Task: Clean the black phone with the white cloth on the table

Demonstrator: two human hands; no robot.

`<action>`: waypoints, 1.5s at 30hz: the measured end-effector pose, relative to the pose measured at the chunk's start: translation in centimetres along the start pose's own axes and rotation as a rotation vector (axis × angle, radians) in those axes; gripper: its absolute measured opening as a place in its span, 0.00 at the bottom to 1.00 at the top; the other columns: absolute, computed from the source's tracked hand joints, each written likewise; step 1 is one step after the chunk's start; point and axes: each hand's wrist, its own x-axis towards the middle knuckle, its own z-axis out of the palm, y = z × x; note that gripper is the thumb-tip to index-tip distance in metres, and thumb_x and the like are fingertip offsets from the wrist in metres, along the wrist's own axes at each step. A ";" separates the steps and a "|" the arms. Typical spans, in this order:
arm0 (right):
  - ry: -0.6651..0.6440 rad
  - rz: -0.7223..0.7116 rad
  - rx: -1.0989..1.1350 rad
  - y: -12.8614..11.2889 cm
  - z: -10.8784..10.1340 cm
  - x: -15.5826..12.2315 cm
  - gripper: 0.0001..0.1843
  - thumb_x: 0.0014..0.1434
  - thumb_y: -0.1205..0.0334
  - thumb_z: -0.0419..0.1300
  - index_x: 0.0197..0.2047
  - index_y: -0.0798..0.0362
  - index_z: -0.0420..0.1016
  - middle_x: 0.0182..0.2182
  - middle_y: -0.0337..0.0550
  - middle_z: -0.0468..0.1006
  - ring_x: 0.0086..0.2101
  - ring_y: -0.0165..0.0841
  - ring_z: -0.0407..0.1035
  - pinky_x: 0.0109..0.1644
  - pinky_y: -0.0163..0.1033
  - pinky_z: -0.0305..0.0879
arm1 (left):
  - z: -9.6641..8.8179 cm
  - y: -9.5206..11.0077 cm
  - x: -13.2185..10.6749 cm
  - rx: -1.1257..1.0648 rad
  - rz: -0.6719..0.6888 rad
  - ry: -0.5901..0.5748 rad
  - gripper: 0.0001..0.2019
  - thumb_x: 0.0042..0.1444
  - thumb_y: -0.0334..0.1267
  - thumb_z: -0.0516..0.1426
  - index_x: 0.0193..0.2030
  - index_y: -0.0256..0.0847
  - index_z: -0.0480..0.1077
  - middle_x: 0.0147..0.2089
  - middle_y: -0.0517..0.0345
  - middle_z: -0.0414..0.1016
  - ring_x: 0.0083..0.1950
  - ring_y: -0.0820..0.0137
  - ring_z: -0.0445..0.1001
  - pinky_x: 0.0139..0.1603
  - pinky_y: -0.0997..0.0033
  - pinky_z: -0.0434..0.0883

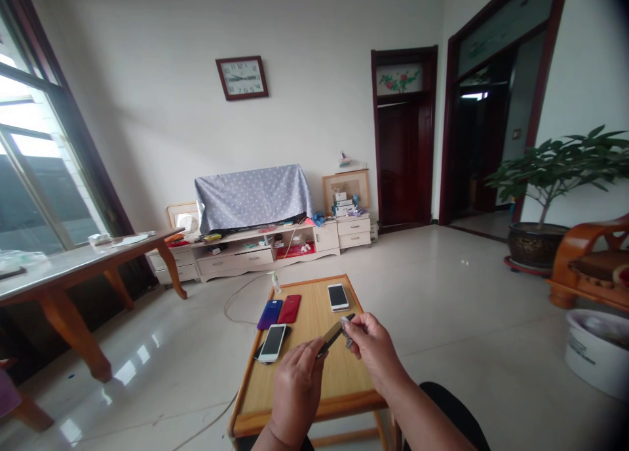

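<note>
A dark-edged smartphone (pixel 333 335) is tilted above the small wooden table (pixel 324 385), its near end gripped by my left hand (pixel 299 375). At the phone's far end, my right hand (pixel 371 339) pinches a crumpled greyish cloth (pixel 347 333) against it. To the left on the table lie a blue-purple phone (pixel 270 314) and a red phone (pixel 289 309), both back side up. Closer to me, a white phone (pixel 272 343) rests on a darker one. Another white phone (pixel 338 297) lies beyond my right hand.
A pump bottle (pixel 274 282) stands at the table's far left corner. A cable (pixel 227 307) runs across the floor on the left. Further off are a low white cabinet (pixel 236 262), a larger table (pixel 122 251), a potted plant (pixel 538 241) and a white bucket (pixel 594 352).
</note>
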 end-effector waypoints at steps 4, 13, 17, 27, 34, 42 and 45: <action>-0.093 -0.005 -0.013 0.3 1.1 -1.5 0.22 0.56 0.41 0.68 0.34 0.50 0.69 0.24 0.33 0.71 0.22 0.26 0.63 0.24 0.33 0.58 | 0.1 -0.1 0.0 0.002 0.014 -0.024 0.13 0.67 0.33 0.55 0.57 0.47 0.70 0.48 0.56 0.82 0.47 0.66 0.80 0.48 0.64 0.78; 0.116 0.016 0.004 0.8 -1.3 2.0 0.24 0.51 0.39 0.71 0.33 0.50 0.69 0.25 0.33 0.70 0.24 0.26 0.61 0.26 0.32 0.57 | 0.7 -0.7 -0.8 -0.029 0.026 0.014 0.15 0.67 0.33 0.57 0.59 0.47 0.69 0.50 0.56 0.81 0.51 0.68 0.79 0.52 0.66 0.77; 0.110 0.026 -0.002 1.1 -1.0 1.8 0.25 0.51 0.38 0.71 0.32 0.50 0.68 0.24 0.33 0.69 0.24 0.27 0.61 0.25 0.32 0.57 | 0.7 -0.6 -0.5 -0.031 0.022 0.014 0.15 0.67 0.33 0.56 0.59 0.47 0.69 0.50 0.54 0.81 0.50 0.67 0.80 0.52 0.66 0.77; -0.009 -0.028 -0.050 0.7 1.2 -1.7 0.23 0.57 0.39 0.67 0.33 0.50 0.68 0.25 0.33 0.68 0.24 0.27 0.60 0.25 0.32 0.57 | 0.9 -0.3 -0.5 -0.033 0.025 -0.027 0.14 0.67 0.32 0.54 0.58 0.46 0.69 0.50 0.52 0.82 0.49 0.65 0.80 0.50 0.63 0.78; -0.070 -0.094 -0.067 1.0 2.0 -2.5 0.21 0.58 0.42 0.68 0.32 0.50 0.69 0.25 0.33 0.68 0.27 0.29 0.61 0.30 0.34 0.61 | 1.0 0.0 -0.3 -0.059 0.031 -0.032 0.11 0.67 0.31 0.53 0.53 0.45 0.71 0.47 0.54 0.82 0.46 0.66 0.80 0.48 0.65 0.78; 0.141 -0.045 -0.058 2.3 -0.6 1.0 0.24 0.55 0.37 0.67 0.35 0.50 0.70 0.27 0.36 0.72 0.27 0.30 0.64 0.29 0.35 0.62 | 0.9 -0.6 -1.3 -0.072 0.004 -0.009 0.14 0.67 0.33 0.57 0.58 0.47 0.69 0.49 0.55 0.81 0.50 0.67 0.79 0.52 0.66 0.77; 0.146 -0.063 -0.074 2.5 -0.4 0.6 0.24 0.55 0.37 0.68 0.34 0.50 0.70 0.25 0.34 0.71 0.26 0.30 0.63 0.29 0.35 0.62 | 0.9 -0.6 -1.2 -0.069 0.008 -0.017 0.14 0.67 0.33 0.57 0.57 0.47 0.69 0.49 0.55 0.81 0.49 0.67 0.80 0.51 0.66 0.77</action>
